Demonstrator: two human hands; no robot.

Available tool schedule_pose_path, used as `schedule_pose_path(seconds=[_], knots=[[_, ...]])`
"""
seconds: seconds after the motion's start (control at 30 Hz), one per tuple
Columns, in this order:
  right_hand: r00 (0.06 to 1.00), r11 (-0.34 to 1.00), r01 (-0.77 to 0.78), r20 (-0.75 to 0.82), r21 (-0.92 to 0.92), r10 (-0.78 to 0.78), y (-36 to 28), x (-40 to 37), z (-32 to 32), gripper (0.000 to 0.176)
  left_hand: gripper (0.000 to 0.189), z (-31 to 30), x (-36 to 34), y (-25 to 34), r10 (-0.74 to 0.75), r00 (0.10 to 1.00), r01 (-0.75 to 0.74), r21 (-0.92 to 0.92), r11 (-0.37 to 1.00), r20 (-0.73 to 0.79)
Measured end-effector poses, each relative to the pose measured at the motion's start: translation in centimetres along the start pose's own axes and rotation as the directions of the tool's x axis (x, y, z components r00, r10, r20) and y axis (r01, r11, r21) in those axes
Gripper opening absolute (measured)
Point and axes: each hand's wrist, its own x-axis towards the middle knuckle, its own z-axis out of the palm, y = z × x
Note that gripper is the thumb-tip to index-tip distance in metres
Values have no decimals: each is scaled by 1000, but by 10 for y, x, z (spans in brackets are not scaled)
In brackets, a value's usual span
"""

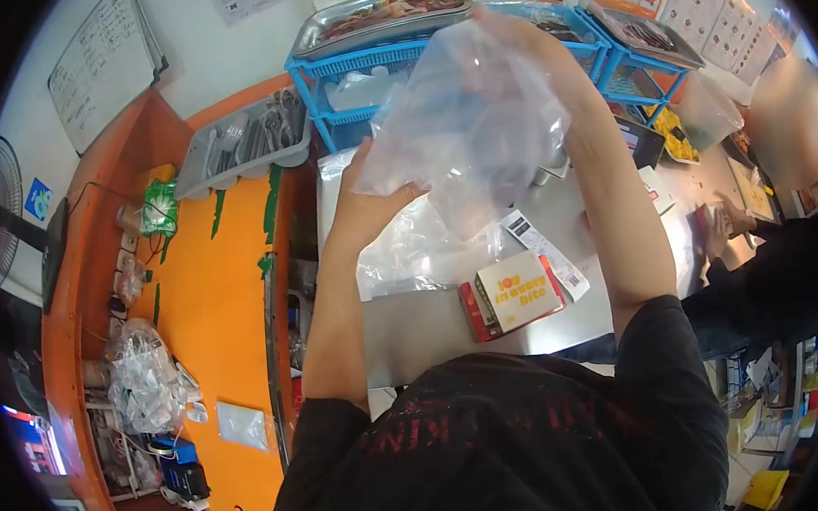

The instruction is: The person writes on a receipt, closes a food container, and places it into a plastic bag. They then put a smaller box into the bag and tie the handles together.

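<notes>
Left hand (380,206) grasping a clear plastic bag (476,120); right hand (506,29) at its top, grip too blurred to tell. The bag is lifted and spread; no contents are discernible. Outside it, a small printed box (521,291) and paper slip (545,252) lie on the metal worktop (414,335).

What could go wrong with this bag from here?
Judging from this view:
1. The bag looks thin; if the left hand and right hand pull apart, it may tear.
2. Its lower end hangs near the receipt and could drag it.
3. Its top is close to the food tray and might snag.
</notes>
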Motion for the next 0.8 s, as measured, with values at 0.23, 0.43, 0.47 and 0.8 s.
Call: schedule_pose_path(seconds=[0.23,0.43,0.47,0.8], knots=[[971,813,-149,-72,563,229,96,-76,-96,69,34,30,-55,68,-248,968,240,-449,861,41],[975,968,-107,169,-228,147,91,-182,-27,76,35,85,-75,55,-311,938,215,-445,869,-155],[990,841,-142,-93,-521,110,90,-189,-16,49,31,88,-78,55,-249,963,171,-489,855,-100],[945,806,-187,-120,561,304,87,-205,-63,26,21,87,-100,34,-268,907,414,-571,709,326]])
